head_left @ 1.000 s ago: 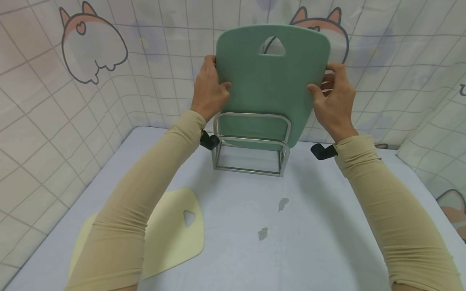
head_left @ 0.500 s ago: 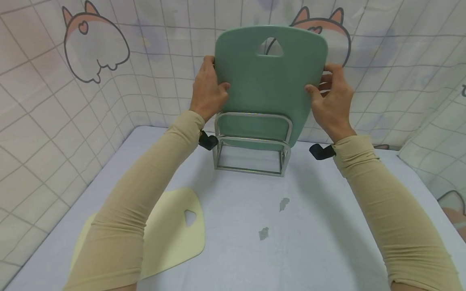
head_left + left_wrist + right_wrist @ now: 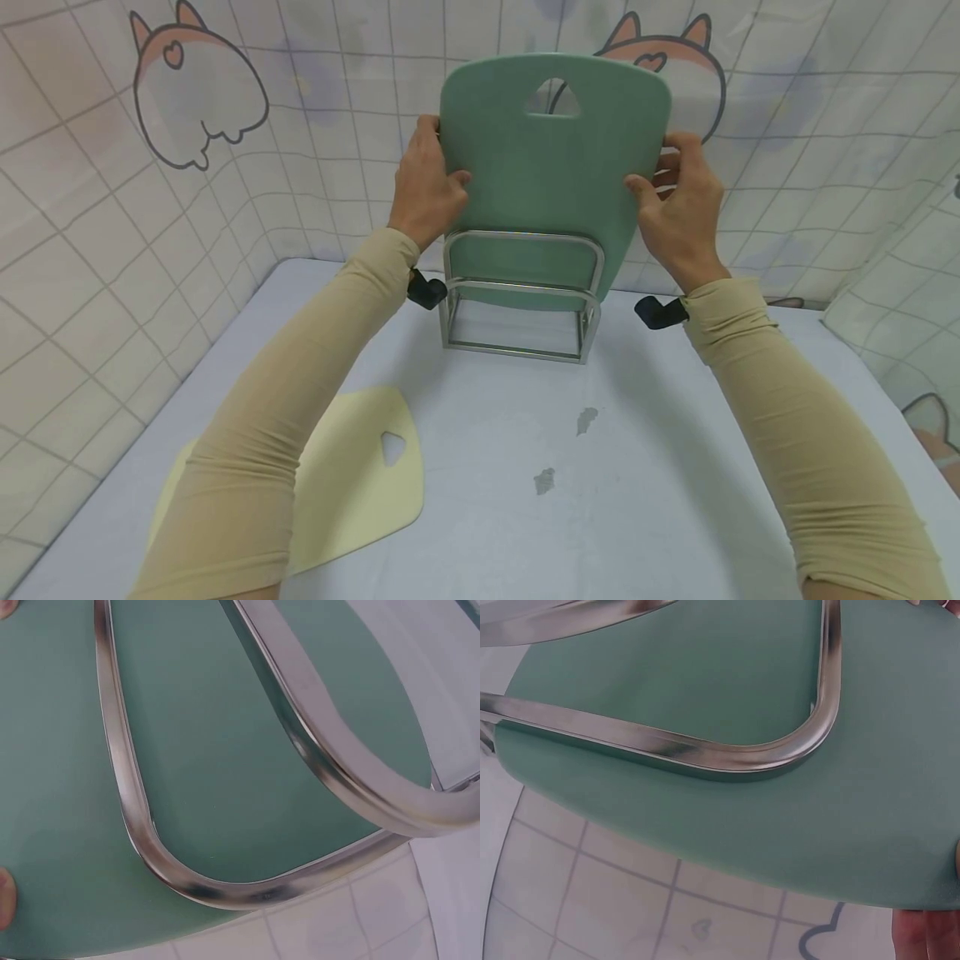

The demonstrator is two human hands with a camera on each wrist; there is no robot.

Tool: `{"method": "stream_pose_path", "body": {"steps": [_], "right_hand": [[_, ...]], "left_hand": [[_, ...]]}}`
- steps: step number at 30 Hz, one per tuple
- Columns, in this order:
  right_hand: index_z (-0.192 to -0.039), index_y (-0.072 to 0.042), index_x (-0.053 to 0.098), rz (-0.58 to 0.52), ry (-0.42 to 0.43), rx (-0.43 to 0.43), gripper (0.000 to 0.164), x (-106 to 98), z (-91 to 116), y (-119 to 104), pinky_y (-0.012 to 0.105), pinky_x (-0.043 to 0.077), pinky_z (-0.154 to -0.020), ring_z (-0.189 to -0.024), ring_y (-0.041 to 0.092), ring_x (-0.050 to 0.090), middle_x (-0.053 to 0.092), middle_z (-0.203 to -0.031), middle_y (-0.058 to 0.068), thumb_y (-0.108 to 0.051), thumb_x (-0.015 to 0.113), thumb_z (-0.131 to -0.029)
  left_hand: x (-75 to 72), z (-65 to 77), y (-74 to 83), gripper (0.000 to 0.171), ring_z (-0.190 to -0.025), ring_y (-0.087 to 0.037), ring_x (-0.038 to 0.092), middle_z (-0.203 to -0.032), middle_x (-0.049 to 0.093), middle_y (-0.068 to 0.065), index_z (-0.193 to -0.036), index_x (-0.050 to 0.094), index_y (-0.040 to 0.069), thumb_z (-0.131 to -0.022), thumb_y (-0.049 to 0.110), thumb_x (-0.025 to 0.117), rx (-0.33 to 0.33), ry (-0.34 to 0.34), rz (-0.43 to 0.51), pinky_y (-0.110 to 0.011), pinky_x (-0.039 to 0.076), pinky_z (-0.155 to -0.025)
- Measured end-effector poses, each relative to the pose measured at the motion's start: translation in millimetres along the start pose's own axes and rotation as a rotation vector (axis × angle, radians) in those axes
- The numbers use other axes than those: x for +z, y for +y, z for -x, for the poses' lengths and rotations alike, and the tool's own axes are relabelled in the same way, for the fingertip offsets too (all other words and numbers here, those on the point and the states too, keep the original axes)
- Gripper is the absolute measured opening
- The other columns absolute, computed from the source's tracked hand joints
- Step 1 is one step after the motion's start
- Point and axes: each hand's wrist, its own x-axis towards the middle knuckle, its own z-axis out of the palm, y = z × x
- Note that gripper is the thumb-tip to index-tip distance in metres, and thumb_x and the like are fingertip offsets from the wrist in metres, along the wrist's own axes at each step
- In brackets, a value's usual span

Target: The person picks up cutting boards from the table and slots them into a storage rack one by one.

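A green cutting board (image 3: 555, 175) with a cut-out near its top stands upright behind the bars of a metal rack (image 3: 517, 287). My left hand (image 3: 429, 185) grips the board's left edge, thumb on the near face. On the opposite edge, my right hand (image 3: 681, 200) pinches it between thumb and fingers. Both wrist views show the rack's bent bars close in front of the green face; part of a left fingertip (image 3: 6, 898) shows at the left wrist view's border, and right fingers (image 3: 922, 935) below the board's edge in the right wrist view.
A yellow cutting board (image 3: 360, 475) lies flat at the left front of the white table (image 3: 660, 500), partly hidden by my left sleeve. Two grey patches mark the tabletop. A grid-patterned cloth (image 3: 337, 150) with cartoon animals surrounds the table.
The green board and both hands have shifted very slightly left against the rack. My hold on the board stays the same.
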Motion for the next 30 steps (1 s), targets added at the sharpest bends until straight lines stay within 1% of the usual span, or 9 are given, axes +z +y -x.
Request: {"method": "stream_pose_path", "body": {"steps": [6, 15, 30], "right_hand": [[-0.136, -0.008, 0.054, 0.003, -0.009, 0.002, 0.041, 0.7, 0.0, 0.3, 0.006, 0.046, -0.077, -0.1, 0.023, 0.071, 0.073, -0.119, 0.015, -0.018, 0.069, -0.099], [-0.135, -0.007, 0.054, 0.005, -0.004, -0.01, 0.04, 2.1, -0.5, 2.0, 0.005, 0.045, -0.077, -0.1, 0.025, 0.072, 0.073, -0.119, 0.016, -0.017, 0.069, -0.099], [-0.135, -0.007, 0.055, 0.005, -0.003, -0.024, 0.041, 6.1, 0.3, 3.7, 0.003, 0.045, -0.076, -0.099, 0.025, 0.073, 0.073, -0.117, 0.016, -0.016, 0.07, -0.098]], "left_hand": [[0.4, -0.1, -1.2, 0.053, -0.141, -0.029, 0.055, -0.145, 0.054, -0.016, -0.145, 0.038, 0.003, -0.098, 0.005, 0.062, -0.003, 0.002, -0.009, -0.044, 0.048, -0.117], [-0.3, 0.2, -0.2, 0.055, -0.141, -0.029, 0.055, -0.147, 0.054, -0.015, -0.147, 0.038, 0.004, -0.098, 0.005, 0.063, -0.024, -0.009, -0.019, -0.043, 0.048, -0.117], [0.5, 0.0, -4.7, 0.054, -0.14, -0.03, 0.055, -0.145, 0.055, -0.017, -0.145, 0.039, 0.003, -0.097, 0.004, 0.063, -0.028, -0.009, -0.02, -0.045, 0.047, -0.118]]}}
